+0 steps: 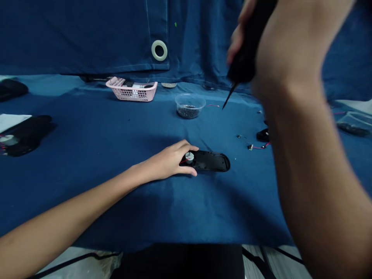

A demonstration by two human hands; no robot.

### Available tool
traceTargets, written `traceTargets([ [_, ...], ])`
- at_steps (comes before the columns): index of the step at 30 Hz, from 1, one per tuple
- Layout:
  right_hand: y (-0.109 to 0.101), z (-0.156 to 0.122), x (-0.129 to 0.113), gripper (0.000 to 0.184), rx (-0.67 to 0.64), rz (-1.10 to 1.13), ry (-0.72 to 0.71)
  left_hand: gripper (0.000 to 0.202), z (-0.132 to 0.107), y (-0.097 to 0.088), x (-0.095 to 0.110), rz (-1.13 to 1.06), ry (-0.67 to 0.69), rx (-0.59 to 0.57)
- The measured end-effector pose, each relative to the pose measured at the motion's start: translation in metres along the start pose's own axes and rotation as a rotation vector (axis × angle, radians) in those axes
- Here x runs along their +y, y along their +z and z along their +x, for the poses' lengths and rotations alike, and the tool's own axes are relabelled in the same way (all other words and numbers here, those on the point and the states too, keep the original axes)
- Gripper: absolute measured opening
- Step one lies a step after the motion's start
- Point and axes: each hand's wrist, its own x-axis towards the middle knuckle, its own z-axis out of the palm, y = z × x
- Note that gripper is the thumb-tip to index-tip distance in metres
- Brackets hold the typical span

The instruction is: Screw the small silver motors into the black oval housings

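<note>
A flat black oval plastic shell [210,161] lies on the blue cloth near the middle, with a small round silver part [189,156] and red wires at its left end. My left hand [170,160] grips that left end, thumb below and fingers over the top. My right hand [247,35] is raised high at the upper right, closed round a black electric screwdriver [247,58]. Its thin bit [229,97] points down and left, well above the cloth and clear of the shell. My right forearm fills the right side and hides what lies behind it.
A clear plastic bowl of small dark screws [190,106] stands behind the shell. A pink basket [132,89] sits farther back left. Small black parts with red wires [259,141] lie to the right. Black items [27,133] rest at the left edge. The table's front edge [174,244] is near me.
</note>
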Motion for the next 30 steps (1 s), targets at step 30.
traceTargets([
  [30,0.048,-0.133,0.020,0.032,0.213,0.082,0.100,0.061,0.002,0.006,-0.004,0.136,0.008,0.029],
])
